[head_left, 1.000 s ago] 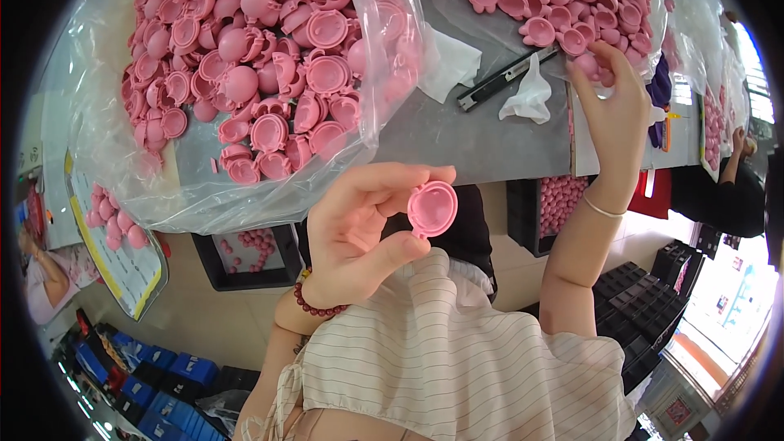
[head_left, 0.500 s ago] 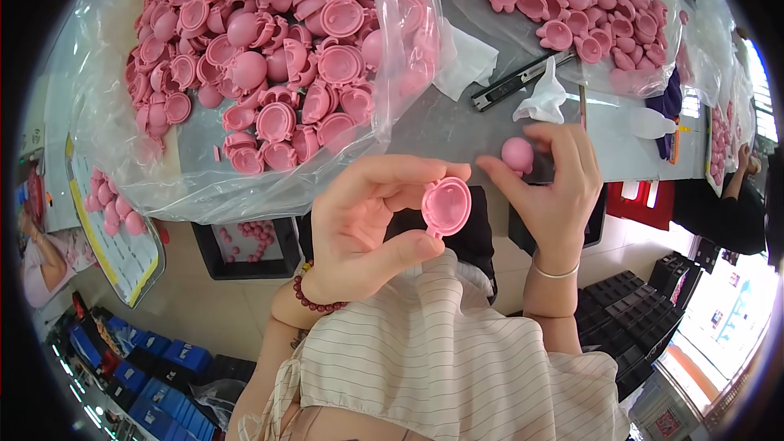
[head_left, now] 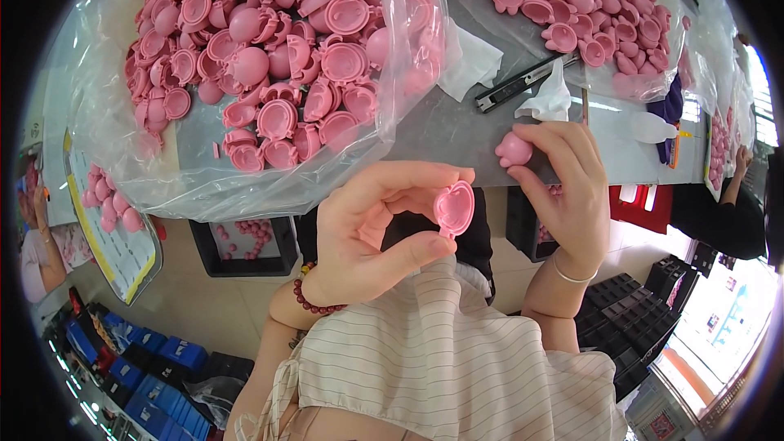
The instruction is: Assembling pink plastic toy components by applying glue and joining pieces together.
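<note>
My left hand (head_left: 367, 233) pinches a pink plastic half shell (head_left: 454, 209) by its rim, between thumb and fingers. Its hollow side is turned partly to the right, and a small tab sticks out below. Off to the right, at the table's near edge, my right hand (head_left: 572, 188) has a rounded pink piece with small ear-like bumps (head_left: 514, 149) between thumb and index fingertip. The two pink pieces are apart. A large clear plastic bag (head_left: 286, 188) lies ahead of my left hand, heaped with pink half shells (head_left: 278, 118).
Beyond my right hand lie a utility knife (head_left: 523, 82) and crumpled white tissues (head_left: 551, 98). A second bag holds pink eared pieces (head_left: 580, 0). Dark trays (head_left: 208, 253) with pink parts sit below the table edge. Other people are at both sides.
The half shell in my left hand has turned and shifted slightly right. My right thumb has moved right and down, and the eared piece has turned between my fingertips.
</note>
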`<action>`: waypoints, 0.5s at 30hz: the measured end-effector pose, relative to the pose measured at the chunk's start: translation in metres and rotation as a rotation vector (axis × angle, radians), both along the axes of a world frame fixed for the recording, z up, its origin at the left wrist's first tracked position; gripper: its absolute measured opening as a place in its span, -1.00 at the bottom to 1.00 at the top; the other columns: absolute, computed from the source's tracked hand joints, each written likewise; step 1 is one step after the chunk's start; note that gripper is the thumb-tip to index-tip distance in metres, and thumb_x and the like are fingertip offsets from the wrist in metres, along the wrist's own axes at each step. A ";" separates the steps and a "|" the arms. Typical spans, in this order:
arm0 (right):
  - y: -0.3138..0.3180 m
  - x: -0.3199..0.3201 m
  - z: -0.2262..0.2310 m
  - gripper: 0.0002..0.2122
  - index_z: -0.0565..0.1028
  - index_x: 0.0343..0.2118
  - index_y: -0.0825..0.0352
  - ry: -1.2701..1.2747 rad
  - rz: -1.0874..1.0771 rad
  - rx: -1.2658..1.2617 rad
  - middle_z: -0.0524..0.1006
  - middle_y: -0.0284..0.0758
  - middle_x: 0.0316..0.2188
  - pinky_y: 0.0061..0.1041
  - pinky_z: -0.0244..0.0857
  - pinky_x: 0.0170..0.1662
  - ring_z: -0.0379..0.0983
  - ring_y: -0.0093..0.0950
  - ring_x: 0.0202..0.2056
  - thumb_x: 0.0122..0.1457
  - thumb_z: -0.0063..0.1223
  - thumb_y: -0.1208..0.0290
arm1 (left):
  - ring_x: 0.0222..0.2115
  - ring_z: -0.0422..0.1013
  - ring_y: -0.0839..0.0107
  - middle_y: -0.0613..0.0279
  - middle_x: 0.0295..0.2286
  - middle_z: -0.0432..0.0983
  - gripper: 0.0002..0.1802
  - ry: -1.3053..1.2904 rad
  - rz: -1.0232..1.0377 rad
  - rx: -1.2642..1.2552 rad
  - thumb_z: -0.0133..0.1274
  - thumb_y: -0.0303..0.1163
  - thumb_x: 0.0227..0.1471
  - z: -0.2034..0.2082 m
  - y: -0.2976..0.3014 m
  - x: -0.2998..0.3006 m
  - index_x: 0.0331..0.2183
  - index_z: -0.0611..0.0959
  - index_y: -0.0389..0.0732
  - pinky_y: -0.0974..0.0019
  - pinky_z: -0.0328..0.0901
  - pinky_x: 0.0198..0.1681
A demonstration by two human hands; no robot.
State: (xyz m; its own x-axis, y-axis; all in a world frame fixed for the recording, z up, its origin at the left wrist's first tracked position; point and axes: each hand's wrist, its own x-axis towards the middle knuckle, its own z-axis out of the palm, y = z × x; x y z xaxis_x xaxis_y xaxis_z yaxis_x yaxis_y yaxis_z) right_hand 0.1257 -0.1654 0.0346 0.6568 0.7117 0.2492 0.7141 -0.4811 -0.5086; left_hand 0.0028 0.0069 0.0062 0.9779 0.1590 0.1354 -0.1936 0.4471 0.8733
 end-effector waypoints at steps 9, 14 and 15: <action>0.014 -0.028 -0.015 -0.58 0.44 -0.41 0.42 0.305 0.006 0.535 0.36 -0.32 -0.48 -0.64 0.13 -0.46 0.27 -0.52 -0.47 -0.30 0.26 0.22 | -0.28 0.38 0.41 -0.02 -0.19 0.34 -0.58 0.020 0.084 0.125 0.09 -0.71 -0.27 0.000 -0.007 0.002 -0.24 0.42 -0.41 0.44 0.31 -0.22; 0.020 -0.028 -0.022 -0.61 0.45 -0.38 0.39 0.370 0.133 0.600 0.39 -0.37 -0.51 -0.71 0.13 -0.54 0.28 -0.59 -0.53 -0.29 0.28 0.28 | -0.27 0.38 0.39 0.00 -0.19 0.34 -0.59 0.008 0.075 0.120 0.08 -0.71 -0.26 0.001 -0.009 0.004 -0.24 0.43 -0.41 0.43 0.32 -0.21; 0.020 -0.029 -0.024 -0.61 0.45 -0.38 0.39 0.373 0.135 0.600 0.39 -0.37 -0.51 -0.71 0.13 -0.54 0.28 -0.59 -0.53 -0.29 0.28 0.28 | -0.27 0.37 0.39 0.00 -0.19 0.33 -0.59 0.007 0.067 0.120 0.07 -0.71 -0.26 -0.001 -0.008 0.004 -0.24 0.43 -0.41 0.42 0.32 -0.21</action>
State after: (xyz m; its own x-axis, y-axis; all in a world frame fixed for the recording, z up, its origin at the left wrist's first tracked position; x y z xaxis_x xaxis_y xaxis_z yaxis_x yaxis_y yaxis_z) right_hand 0.0966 -0.1457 0.0102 0.6899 0.6039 0.3992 0.4753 0.0380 -0.8790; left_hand 0.0070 -0.0015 0.0056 0.9667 0.2070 0.1505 -0.2131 0.3254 0.9212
